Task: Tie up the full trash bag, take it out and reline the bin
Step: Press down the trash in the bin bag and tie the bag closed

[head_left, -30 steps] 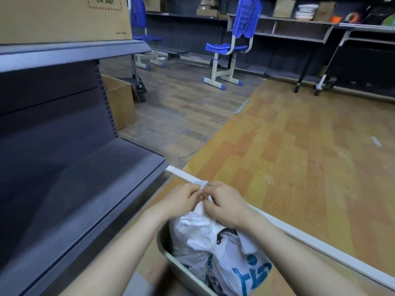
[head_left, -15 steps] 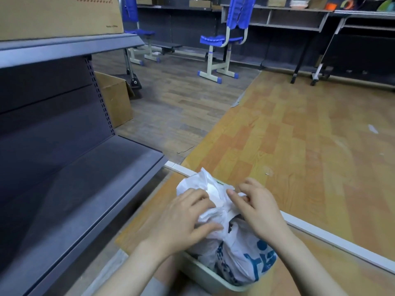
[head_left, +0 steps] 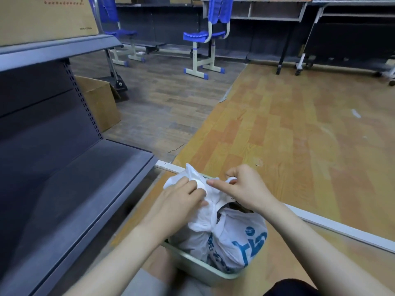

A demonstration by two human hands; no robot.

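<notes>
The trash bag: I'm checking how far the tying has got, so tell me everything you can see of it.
The trash bag is thin white plastic with blue printing, bulging full and crumpled. It sits inside a pale bin on the floor. Its top is gathered into twisted ends above the load. The left hand grips one end and the right hand pinches the other. A dark gap shows below the gathered neck. No finished knot is visible.

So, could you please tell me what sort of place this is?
Probably a storeroom or disused classroom: grey metal shelving carrying a cardboard box, blue school chairs, and desks along the far wall.
</notes>
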